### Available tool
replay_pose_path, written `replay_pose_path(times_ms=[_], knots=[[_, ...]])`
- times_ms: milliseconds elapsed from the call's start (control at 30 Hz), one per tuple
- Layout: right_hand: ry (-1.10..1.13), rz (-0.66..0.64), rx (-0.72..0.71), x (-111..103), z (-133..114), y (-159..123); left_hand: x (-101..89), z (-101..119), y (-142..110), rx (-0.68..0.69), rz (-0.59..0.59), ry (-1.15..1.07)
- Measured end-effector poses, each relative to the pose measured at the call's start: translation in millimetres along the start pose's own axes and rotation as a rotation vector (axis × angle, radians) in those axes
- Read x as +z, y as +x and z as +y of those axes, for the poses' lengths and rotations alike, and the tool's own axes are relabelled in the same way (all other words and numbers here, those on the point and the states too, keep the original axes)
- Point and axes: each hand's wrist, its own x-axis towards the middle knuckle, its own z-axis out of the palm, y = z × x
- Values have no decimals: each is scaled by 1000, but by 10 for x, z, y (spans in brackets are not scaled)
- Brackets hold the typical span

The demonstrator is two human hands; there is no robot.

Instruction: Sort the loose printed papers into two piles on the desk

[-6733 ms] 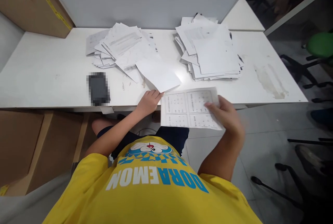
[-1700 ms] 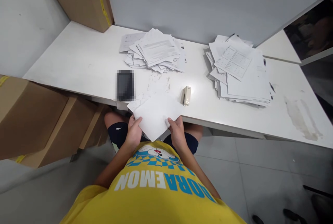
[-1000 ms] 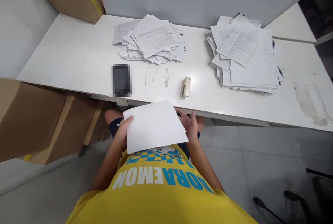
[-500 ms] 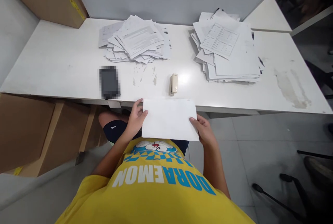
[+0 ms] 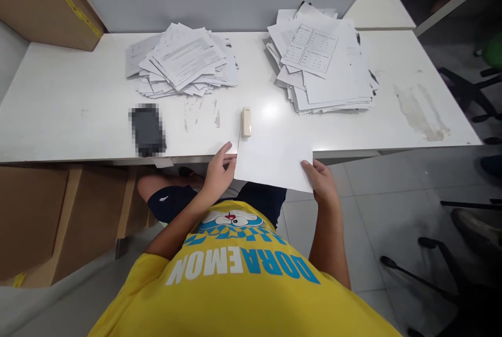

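A blank white sheet of paper [image 5: 272, 162] lies partly over the desk's front edge, its near part sticking out above my lap. My right hand [image 5: 323, 183] grips its right edge, thumb on top and fingers underneath. Beside the left edge is my left hand [image 5: 219, 170], its fingers apart and the tips at or just touching the paper; it does not grip it. A cream stapler [image 5: 246, 121] stands at the sheet's far left corner. Whether the paper is one sheet or several cannot be made out.
Two messy paper piles, a left one [image 5: 184, 60] and a right one [image 5: 321, 65], lie at the back of the white desk [image 5: 78, 112]. A blurred dark object [image 5: 148, 130] lies near the front left. Cardboard boxes [image 5: 94, 201] stand below left; chair legs [image 5: 423, 285] are at right.
The paper has moved forward and right, onto the desk up to the stapler. My left hand has loosened from its left edge; my right hand still holds it. The view has shifted slightly.
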Motion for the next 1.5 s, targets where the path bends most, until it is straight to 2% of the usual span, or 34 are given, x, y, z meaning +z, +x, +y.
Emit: replay_pose_path(times_ms=[100,167,267,333,400,600,1000,1233,1333,1500], knots=[[-18,3,13,-80,-13,41,-37,63,102,182,31,262],[-28,-5,28,-123,-16,62,-59,87,249,336,5,420],[-44,-19,35,-163,-24,87,-65,79,517,534,-151,593],[-51,-23,36,-179,-29,98,-54,52,652,602,-256,659],[-61,-27,38,-198,-25,107,-39,22,719,617,-290,694],[-84,-55,22,-264,17,121,-32,-36,702,600,-233,697],[-90,-39,19,-199,-14,11,-21,-77,717,630,-222,704],[-77,-24,-33,-203,81,-82,44,-77,710,636,-205,710],[-160,-20,-79,-204,39,-111,58,-96,712,648,-178,673],[-455,31,-225,-172,-267,-203,57,-189,719,637,-137,601]])
